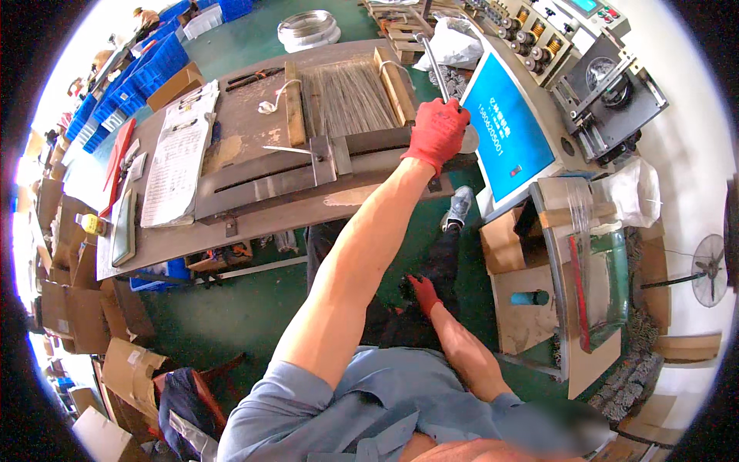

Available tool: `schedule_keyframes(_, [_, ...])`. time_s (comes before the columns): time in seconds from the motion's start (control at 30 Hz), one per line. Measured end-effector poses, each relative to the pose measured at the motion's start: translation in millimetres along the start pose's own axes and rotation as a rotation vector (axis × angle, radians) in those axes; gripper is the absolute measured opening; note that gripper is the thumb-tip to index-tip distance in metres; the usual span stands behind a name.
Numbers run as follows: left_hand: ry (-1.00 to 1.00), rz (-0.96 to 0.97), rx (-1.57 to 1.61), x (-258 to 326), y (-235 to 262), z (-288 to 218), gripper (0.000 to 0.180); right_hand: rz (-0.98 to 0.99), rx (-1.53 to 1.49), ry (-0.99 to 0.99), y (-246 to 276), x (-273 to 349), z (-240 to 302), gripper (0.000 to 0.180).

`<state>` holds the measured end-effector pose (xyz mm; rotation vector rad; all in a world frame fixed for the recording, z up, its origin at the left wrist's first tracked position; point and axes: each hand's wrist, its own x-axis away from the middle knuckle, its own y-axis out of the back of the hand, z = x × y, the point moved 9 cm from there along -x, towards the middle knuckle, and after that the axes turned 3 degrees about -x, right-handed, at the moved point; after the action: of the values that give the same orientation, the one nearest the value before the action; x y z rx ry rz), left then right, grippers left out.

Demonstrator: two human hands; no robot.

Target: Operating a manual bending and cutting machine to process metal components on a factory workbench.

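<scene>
My left hand point(440, 129), in a red glove, is wrapped round a long metal lever point(433, 61) at the right end of the workbench point(254, 100). The lever tilts up and away from me. Beside it, a steel fixture point(269, 181) with a slotted bar runs along the bench's near edge. Past the fixture, a bundle of thin straight metal wires point(346, 96) lies between two wooden strips point(294, 104). My right hand point(423, 295), also red-gloved, hangs low by my dark trousers. Its dark fingers blend into them, so their closure is unclear.
A machine with a blue panel point(504, 127) and rollers stands at the right. Written sheets point(181, 154) lie on the bench's left part. A metal-framed stand point(558, 269) is right of my legs. Cardboard boxes point(131, 373) crowd the left; a wire coil point(308, 31) sits beyond the bench.
</scene>
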<state>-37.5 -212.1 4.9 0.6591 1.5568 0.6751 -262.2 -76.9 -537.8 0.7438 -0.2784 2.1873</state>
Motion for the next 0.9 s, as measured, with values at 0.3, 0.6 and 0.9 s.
schedule_keyframes(0.3, [-0.047, -0.052, 0.062, -10, 3, -19, 0.019, -0.158, 0.749, 0.391, 37, -21, -20, 0.038])
schedule_keyframes(0.6, [0.030, 0.017, 0.003, 14, 0, 11, 0.015, -0.029, 0.028, 0.023, -21, 32, 41, 0.036])
schedule_keyframes(0.9, [0.024, -0.055, -0.018, 5, 2, 9, 0.024, -0.052, -0.048, 0.151, -15, 10, 16, 0.030])
